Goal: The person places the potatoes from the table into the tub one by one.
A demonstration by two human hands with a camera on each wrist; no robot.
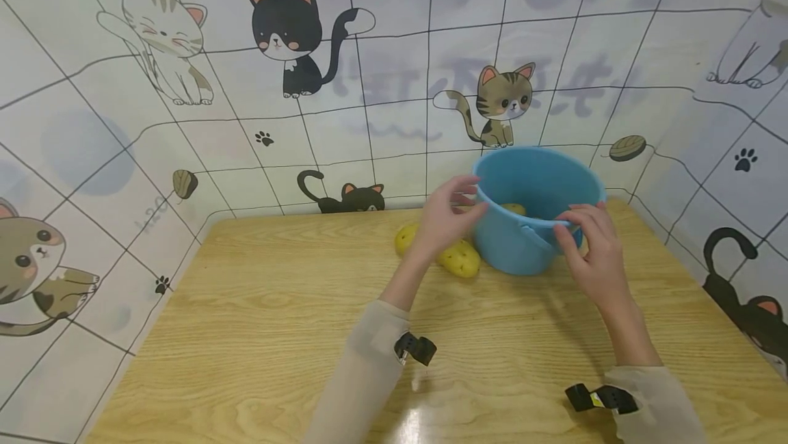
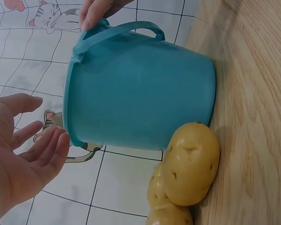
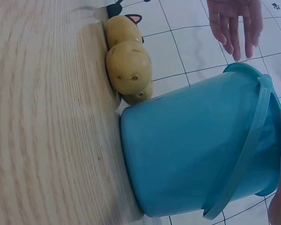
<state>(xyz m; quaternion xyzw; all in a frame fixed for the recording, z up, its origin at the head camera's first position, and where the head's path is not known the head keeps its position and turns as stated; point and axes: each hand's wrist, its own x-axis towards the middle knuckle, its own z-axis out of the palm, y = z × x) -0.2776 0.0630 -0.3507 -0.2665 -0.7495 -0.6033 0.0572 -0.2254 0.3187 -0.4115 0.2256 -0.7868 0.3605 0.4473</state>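
A blue bucket (image 1: 517, 245) stands on the table with its handle folded down along the side. Thumb and fingers of my right hand (image 1: 594, 252) pinch its rim on the right. My left hand (image 1: 446, 218) is held at the left side of the rim, fingers loosely spread and holding nothing; in the left wrist view its fingertips come right up to the rim. Several yellow potatoes (image 1: 462, 259) lie against the bucket's left side, partly behind my left hand. Inside the bucket a potato (image 1: 513, 209) shows over the rim; its lower inside is hidden.
The wooden table (image 1: 277, 321) runs up to a wall covering (image 1: 394, 102) printed with cats and tile lines, which also rises on the left and right. Each sleeve carries a small black camera (image 1: 415, 348).
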